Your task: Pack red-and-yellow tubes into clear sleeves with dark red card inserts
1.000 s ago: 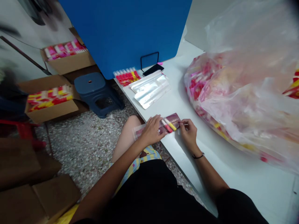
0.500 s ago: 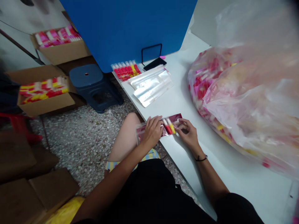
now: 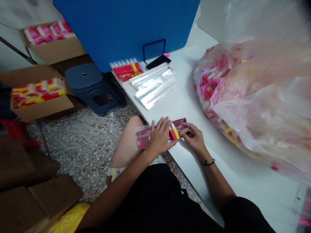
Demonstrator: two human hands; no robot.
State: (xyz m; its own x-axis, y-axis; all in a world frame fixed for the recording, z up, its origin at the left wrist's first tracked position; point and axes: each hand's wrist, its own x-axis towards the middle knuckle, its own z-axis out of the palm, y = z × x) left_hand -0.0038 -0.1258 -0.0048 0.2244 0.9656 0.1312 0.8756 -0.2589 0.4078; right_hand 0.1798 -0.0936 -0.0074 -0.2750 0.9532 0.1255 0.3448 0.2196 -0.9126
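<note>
A dark red card packet (image 3: 145,138) in clear wrap lies across the near edge of the white table (image 3: 189,103), its left end sticking out past the edge. Red and yellow tubes (image 3: 174,132) sit on it. My left hand (image 3: 159,137) rests flat on the packet's middle with fingers stretched out, pressing it down. My right hand (image 3: 194,137) pinches the packet's right end beside the tubes.
A huge clear plastic bag of red and pink items (image 3: 255,97) fills the table's right. Farther back lie clear sleeves (image 3: 154,85), a row of red tubes (image 3: 125,68), a black phone (image 3: 157,61) and a blue divider (image 3: 126,29). Cardboard boxes (image 3: 36,94) and a blue stool (image 3: 93,89) stand on the floor at left.
My left hand has flattened and slid over the packet, whose left end now shows more. My right hand stays at the right end. The view shifted slightly.
</note>
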